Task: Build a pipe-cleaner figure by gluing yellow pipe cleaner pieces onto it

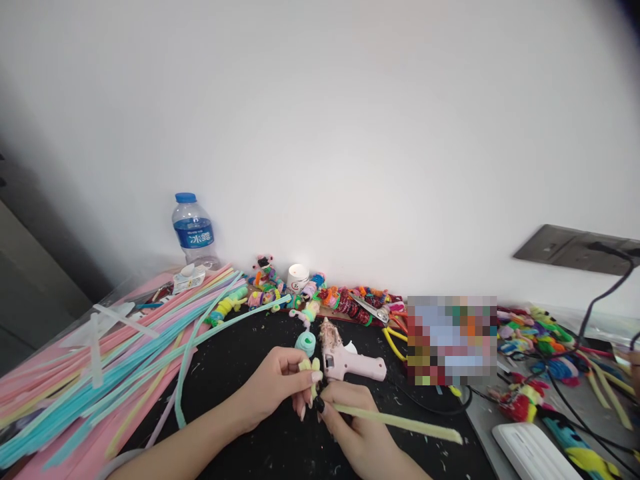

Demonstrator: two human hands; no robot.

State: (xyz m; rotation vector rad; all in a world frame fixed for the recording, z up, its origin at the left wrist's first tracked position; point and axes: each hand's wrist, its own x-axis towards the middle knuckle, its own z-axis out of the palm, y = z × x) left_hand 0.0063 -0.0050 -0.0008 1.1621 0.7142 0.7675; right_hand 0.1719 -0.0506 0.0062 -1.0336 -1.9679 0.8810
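My left hand (pixel 287 380) pinched the folded end (pixel 316 366) of the pale-yellow pipe cleaner (pixel 400 421); my right hand (pixel 357 427) clamped alongside, its straight length running rightward.

The blue label (pixel 194 233) on the clear bottle (pixel 189 213) reads "冰露" in large white characters, with a line above them too small to read. Print on the white packet (pixel 189 280) in front of the bottle and the paper cup (pixel 299 275) to its right is illegible.

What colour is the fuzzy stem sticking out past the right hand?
The fuzzy stem is pale yellow; it shows best in the head view.
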